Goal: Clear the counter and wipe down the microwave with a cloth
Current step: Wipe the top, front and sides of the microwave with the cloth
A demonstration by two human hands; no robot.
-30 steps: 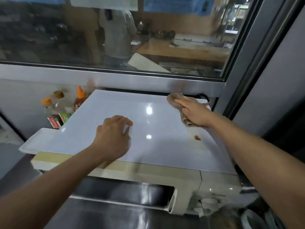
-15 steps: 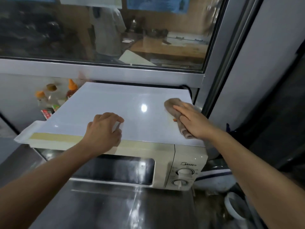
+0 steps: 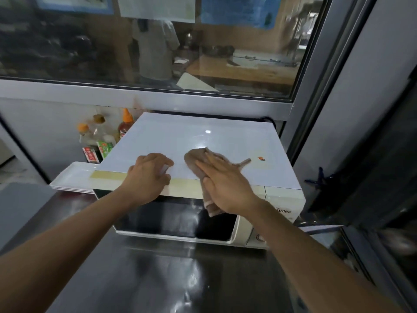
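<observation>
Steel bench (image 3: 158, 279) under window, microwave (image 3: 282, 199) mid-frame. Wiping step in hand: right hand (image 3: 225, 184) presses cloth (image 3: 194, 160) flat on white top, fingers straight, together. Left hand (image 3: 146, 175) braces front edge, fingers curled. Next, probably: sweep right toward orange speck (image 3: 261, 158)
</observation>
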